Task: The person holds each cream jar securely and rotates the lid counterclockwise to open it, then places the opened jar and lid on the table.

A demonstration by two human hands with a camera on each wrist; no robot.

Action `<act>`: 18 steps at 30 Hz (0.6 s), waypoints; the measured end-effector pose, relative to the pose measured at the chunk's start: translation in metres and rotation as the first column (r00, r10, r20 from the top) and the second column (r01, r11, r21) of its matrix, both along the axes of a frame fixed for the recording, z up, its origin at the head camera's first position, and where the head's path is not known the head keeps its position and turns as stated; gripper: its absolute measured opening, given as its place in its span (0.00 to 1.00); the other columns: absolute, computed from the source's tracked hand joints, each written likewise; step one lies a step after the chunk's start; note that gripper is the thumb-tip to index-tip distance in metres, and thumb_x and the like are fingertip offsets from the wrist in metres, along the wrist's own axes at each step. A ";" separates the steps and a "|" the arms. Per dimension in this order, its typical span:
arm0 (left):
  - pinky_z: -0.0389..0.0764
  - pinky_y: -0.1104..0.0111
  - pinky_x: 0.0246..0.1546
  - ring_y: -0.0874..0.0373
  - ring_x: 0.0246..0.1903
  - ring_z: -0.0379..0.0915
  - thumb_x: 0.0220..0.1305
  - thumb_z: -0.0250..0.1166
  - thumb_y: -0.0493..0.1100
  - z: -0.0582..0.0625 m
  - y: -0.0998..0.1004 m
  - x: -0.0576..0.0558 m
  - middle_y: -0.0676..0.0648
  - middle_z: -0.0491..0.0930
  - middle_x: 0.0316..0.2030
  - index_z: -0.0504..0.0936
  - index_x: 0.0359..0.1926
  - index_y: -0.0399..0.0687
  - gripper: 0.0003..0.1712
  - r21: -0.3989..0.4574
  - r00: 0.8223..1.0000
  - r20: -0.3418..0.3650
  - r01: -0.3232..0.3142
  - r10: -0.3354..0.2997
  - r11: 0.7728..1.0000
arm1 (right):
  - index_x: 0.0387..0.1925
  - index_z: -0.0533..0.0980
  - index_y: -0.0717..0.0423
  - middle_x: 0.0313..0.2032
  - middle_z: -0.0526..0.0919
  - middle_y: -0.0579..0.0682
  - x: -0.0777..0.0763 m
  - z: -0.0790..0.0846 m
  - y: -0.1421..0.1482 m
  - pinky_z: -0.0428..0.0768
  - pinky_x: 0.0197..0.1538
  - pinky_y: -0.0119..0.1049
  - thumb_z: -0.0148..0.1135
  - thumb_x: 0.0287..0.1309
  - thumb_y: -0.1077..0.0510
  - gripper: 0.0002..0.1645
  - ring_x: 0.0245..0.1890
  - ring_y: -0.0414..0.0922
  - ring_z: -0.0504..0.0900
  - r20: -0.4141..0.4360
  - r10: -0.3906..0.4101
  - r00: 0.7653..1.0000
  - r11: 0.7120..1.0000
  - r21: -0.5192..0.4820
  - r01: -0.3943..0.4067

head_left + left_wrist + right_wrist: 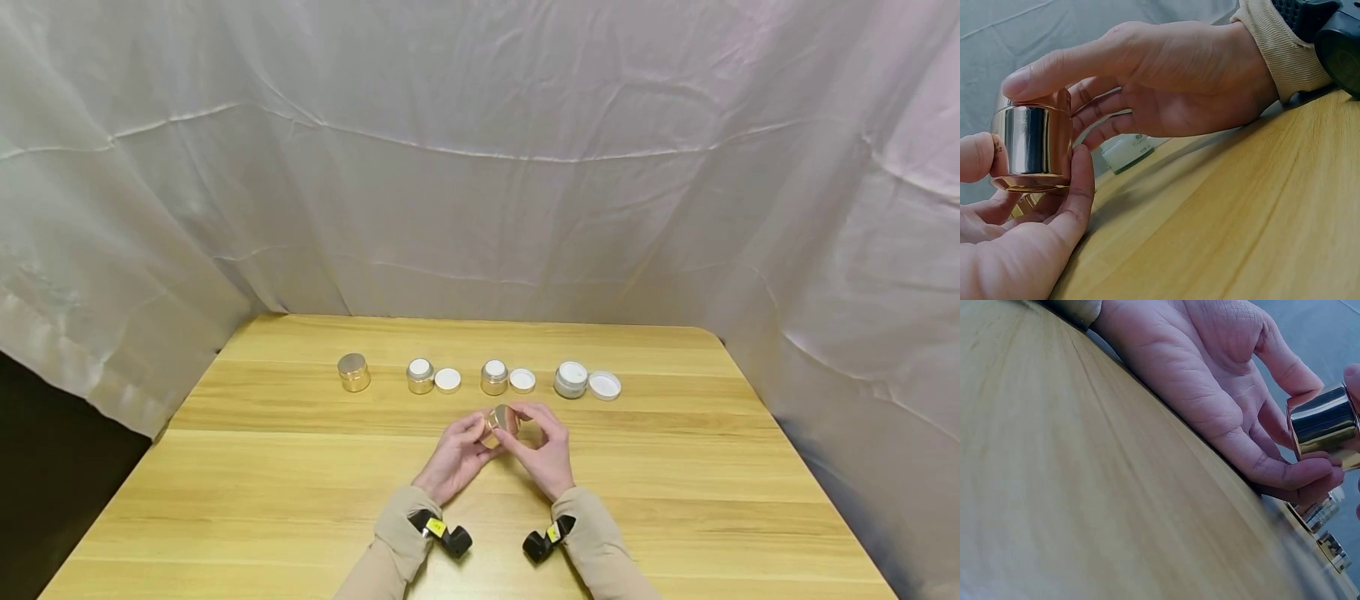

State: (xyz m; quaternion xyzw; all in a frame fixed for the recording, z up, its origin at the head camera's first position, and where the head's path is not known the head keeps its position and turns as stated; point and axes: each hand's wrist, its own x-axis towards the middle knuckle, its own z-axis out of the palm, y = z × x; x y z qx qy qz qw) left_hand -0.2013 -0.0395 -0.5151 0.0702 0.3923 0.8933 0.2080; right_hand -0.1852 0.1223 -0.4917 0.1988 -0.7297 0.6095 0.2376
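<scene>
In the lower middle of the head view, a gold jar [504, 418] is held above the wooden table [285, 508], its shiny top toward the camera. The left hand [453, 454] is clamped on the jar's lower part, thumb and fingers around it; the right hand [547, 454] is clamped on its upper part, thumb on one side. The left wrist view shows a seam between these parts.

Behind the hands, across the middle of the frame, a closed gold jar [353, 372] stands at left, then two small jars [420, 376] [494, 377] and a wider grey jar [571, 380], all white-topped, each with a lid [447, 381] [522, 381] [604, 385] lying just to its right
</scene>
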 end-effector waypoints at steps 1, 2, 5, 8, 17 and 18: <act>0.81 0.62 0.64 0.58 0.55 0.78 0.78 0.49 0.39 0.000 0.000 0.000 0.49 0.73 0.58 0.76 0.55 0.41 0.13 0.002 1.000 0.001 0.000 0.000 1.000 | 0.46 0.80 0.74 0.42 0.83 0.71 0.000 0.000 0.000 0.82 0.52 0.41 0.74 0.42 0.77 0.24 0.43 0.53 0.79 -0.007 0.016 1.000 1.000 -0.004 -0.016; 0.81 0.62 0.64 0.58 0.55 0.78 0.78 0.49 0.39 0.000 0.000 0.000 0.49 0.74 0.57 0.77 0.55 0.41 0.14 0.002 1.000 -0.002 0.003 -0.003 1.000 | 0.47 0.79 0.75 0.43 0.83 0.71 -0.001 -0.001 0.001 0.82 0.52 0.41 0.74 0.43 0.77 0.24 0.43 0.54 0.79 -0.007 0.035 0.999 0.999 -0.012 -0.035; 0.81 0.63 0.63 0.59 0.55 0.78 0.78 0.48 0.39 0.000 -0.001 0.000 0.49 0.76 0.56 0.76 0.58 0.40 0.15 -0.002 1.000 0.002 0.002 -0.002 1.000 | 0.50 0.78 0.76 0.45 0.81 0.73 -0.001 0.000 0.002 0.81 0.53 0.41 0.71 0.45 0.78 0.25 0.45 0.57 0.78 -0.011 0.080 0.997 0.997 -0.005 -0.081; 0.81 0.65 0.62 0.59 0.53 0.78 0.79 0.47 0.39 0.002 -0.001 0.001 0.49 0.77 0.54 0.70 0.65 0.35 0.20 -0.010 1.000 0.015 0.004 -0.004 1.000 | 0.53 0.76 0.75 0.48 0.81 0.72 0.001 0.002 0.001 0.81 0.54 0.42 0.71 0.47 0.77 0.28 0.46 0.58 0.77 0.011 0.087 0.996 0.996 0.030 -0.087; 0.82 0.68 0.61 0.62 0.50 0.79 0.80 0.44 0.39 0.002 0.000 0.000 0.50 0.77 0.51 0.54 0.72 0.25 0.28 -0.022 1.000 0.001 0.025 -0.025 0.999 | 0.51 0.78 0.71 0.45 0.82 0.66 -0.007 -0.013 0.000 0.80 0.51 0.50 0.76 0.42 0.75 0.29 0.44 0.56 0.76 0.049 0.002 0.999 0.999 0.036 -0.004; 0.82 0.68 0.61 0.63 0.49 0.79 0.80 0.44 0.40 0.002 0.000 0.001 0.52 0.77 0.49 0.53 0.72 0.25 0.28 -0.025 1.000 -0.005 0.026 -0.027 0.999 | 0.50 0.79 0.70 0.45 0.82 0.66 -0.009 -0.017 0.000 0.80 0.51 0.48 0.76 0.42 0.75 0.29 0.44 0.53 0.76 0.043 -0.001 0.999 1.000 0.029 0.000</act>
